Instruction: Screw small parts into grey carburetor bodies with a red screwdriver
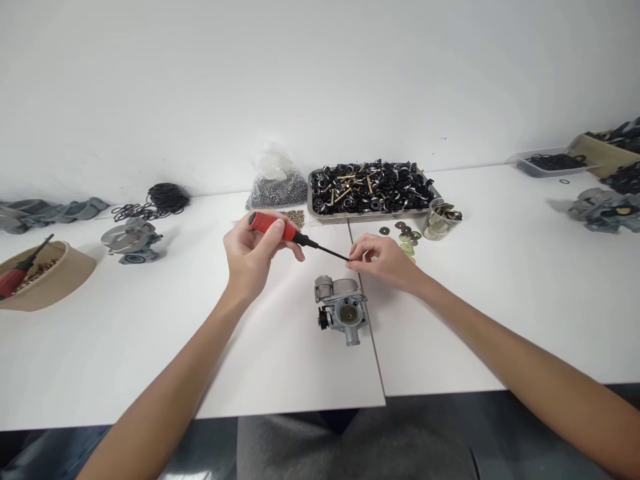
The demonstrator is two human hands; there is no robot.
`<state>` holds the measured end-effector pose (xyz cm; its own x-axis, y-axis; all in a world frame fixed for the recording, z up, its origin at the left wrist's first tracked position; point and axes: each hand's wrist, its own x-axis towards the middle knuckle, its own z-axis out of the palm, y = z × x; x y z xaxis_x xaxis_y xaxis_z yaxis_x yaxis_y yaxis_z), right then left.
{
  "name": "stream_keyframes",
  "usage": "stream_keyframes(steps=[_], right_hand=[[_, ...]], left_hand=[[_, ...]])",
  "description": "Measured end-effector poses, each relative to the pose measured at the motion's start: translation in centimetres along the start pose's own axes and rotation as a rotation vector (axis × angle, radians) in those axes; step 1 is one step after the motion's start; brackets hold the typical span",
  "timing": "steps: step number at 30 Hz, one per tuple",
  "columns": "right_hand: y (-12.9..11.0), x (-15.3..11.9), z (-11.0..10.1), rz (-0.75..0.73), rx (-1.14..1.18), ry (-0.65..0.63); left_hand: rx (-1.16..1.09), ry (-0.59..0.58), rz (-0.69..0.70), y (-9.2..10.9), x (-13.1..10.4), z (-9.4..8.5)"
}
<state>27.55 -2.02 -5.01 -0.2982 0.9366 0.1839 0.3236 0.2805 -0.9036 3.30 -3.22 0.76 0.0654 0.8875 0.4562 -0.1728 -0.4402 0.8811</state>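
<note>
red-handled screwdriver (287,233) sits nearly level above the white table (150,333), thin black tip pointing right, small grey carburetor (341,309) sitting just below it

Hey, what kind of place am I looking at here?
Probably a small-parts assembly bench: a metal carburetor on the white table, a tray of black parts, and a red-handled screwdriver in the left hand.

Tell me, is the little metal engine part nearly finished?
Hard to say. Done: the grey carburetor sits on the white table, looking mostly put together. In hand: the left hand grips a red screwdriver, and the right hand pinches its tip. Left: the tip is not yet on the carburetor; washers lie loose nearby.
</note>
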Motion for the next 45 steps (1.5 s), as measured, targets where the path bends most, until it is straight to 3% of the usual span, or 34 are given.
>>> stream_keyframes(steps=[8,12,15,19,23,25,28,34,40,45], right_hand=[[-3.1,-0.7,-1.2,-0.079,0.336,-0.008],[-3.6,-1.1,-0.9,-0.064,0.389,-0.073],[-3.7,-1.5,-0.8,-0.100,0.285,-0.125],[-4.0,-1.9,-1.1,-0.147,0.064,-0.351],[-4.4,-2.2,-0.6,-0.242,0.051,-0.615],[-4.5,-2.4,0.0,-0.269,0.039,-0.671],[-4.7,-2.8,0.9,-0.305,-0.069,-0.659],[-4.9,-3.1,1.3,-0.388,-0.172,-0.612],[-4.9,-3.1,1.4,-0.412,-0.179,-0.595],[-5.1,-3.2,1.4,-0.399,-0.190,-0.579]], left_hand=[[0.106,-0.189,0.256,5.4,4.6,3.8],[0.129,-0.244,0.352,6.2,5.0,4.8],[0.181,-0.229,0.421,6.0,4.5,4.5],[0.231,-0.178,0.525,6.3,4.3,3.7],[0.190,-0.147,0.600,7.5,4.0,3.6],[0.182,-0.152,0.576,8.2,3.7,3.7],[0.211,-0.189,0.500,8.6,3.1,3.8],[0.231,-0.268,0.435,7.8,2.5,4.0],[0.181,-0.399,0.280,7.5,1.5,4.6],[0.169,-0.361,0.090,7.5,1.1,4.8]])
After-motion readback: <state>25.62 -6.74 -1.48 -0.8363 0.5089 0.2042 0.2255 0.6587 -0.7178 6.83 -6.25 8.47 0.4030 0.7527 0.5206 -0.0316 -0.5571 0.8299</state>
